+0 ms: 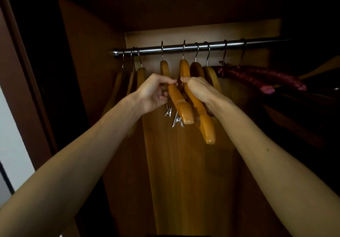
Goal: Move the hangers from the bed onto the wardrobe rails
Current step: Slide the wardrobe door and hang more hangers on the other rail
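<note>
Head view, left hand gripping wooden hanger, right hand gripping neighbouring hanger

The wardrobe interior was dim, its upper corners and right side sunk almost to black, while a warm light from behind the viewer fell on the two forearms and the back panel, turning the wood orange. A thin glare ran along the metal rail and caught the small clips, and a pale strip of daylight showed at the far left edge. The wide lens bowed the wardrobe's sides outward, and the dark areas looked soft and grainy.
</note>
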The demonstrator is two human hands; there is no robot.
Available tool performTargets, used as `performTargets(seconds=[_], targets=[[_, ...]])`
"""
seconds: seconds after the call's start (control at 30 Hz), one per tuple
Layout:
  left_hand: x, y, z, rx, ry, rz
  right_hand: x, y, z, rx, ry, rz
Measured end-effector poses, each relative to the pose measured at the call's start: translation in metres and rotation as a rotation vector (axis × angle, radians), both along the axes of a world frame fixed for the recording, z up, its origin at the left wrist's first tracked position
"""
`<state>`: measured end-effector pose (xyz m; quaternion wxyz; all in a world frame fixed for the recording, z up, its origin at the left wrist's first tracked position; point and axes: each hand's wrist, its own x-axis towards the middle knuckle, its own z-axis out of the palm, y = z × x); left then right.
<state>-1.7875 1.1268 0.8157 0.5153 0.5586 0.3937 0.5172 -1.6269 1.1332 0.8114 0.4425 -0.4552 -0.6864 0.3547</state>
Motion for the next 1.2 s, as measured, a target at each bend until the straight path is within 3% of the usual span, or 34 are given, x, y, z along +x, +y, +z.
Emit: performTargets(seconds=[0.37, 0.97, 1.03, 1.2], targets=[[-0.022, 0.041, 0.022, 0.069, 0.055, 0.11, -0.023, 0.045, 0.023, 0.056, -0.006, -0.064], [-0.018, 0.05, -0.001, -0.034, 0.088, 0.171, -0.026, 0.063, 0.002, 0.015, -0.043, -0.139], [-0.019, 0.051, -0.001, -0.017, 0.147, 0.224, -0.027, 0.062, 0.0, 0.017, -0.021, -0.136], [-0.01, 0.051, -0.004, 0.033, 0.506, 0.464, -0.026, 0.055, -0.004, 0.073, -0.093, -0.133]])
